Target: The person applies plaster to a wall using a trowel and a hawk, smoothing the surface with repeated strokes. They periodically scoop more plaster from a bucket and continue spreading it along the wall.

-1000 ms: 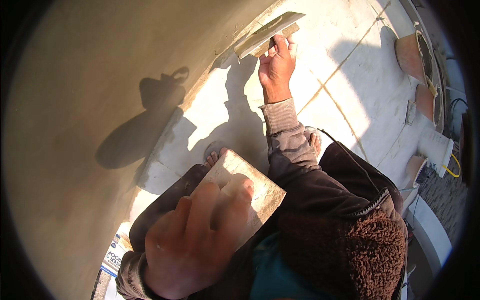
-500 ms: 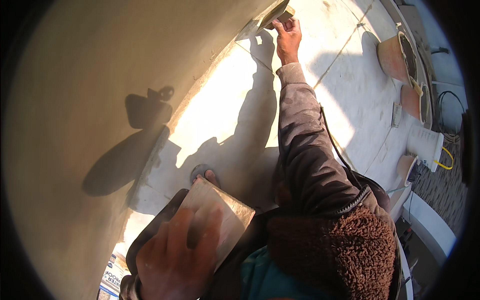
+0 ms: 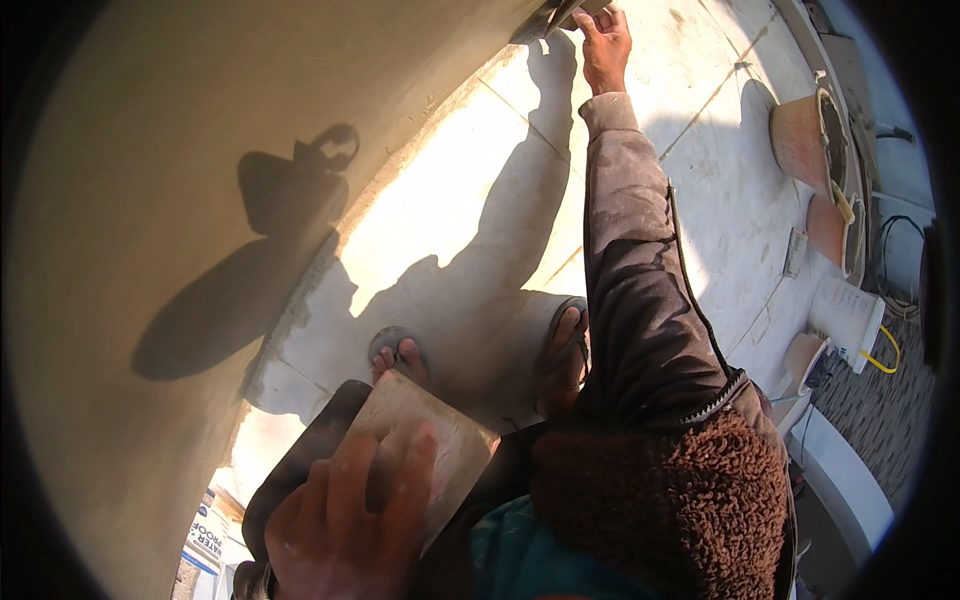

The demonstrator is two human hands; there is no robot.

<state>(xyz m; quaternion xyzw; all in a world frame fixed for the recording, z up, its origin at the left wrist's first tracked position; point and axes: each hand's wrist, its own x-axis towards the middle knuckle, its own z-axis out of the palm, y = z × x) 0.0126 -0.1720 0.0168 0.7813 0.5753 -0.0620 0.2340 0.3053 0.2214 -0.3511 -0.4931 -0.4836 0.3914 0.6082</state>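
Hands (image 3: 345, 520) (image 3: 605, 52) full; board (image 3: 455, 455), trowel (image 3: 563, 14)

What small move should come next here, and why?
Probably draw the right hand back toward the body along the wall: its arm is stretched far forward, and the flat tool it holds is near the wall's foot.

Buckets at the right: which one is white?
The bucket with the yellow handle; its white side sets it apart from the orange-brown buckets.

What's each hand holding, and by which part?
Left hand: a pale board, fingers over its face, exact grip hidden. Right hand: a flat tool, grip partly cropped.
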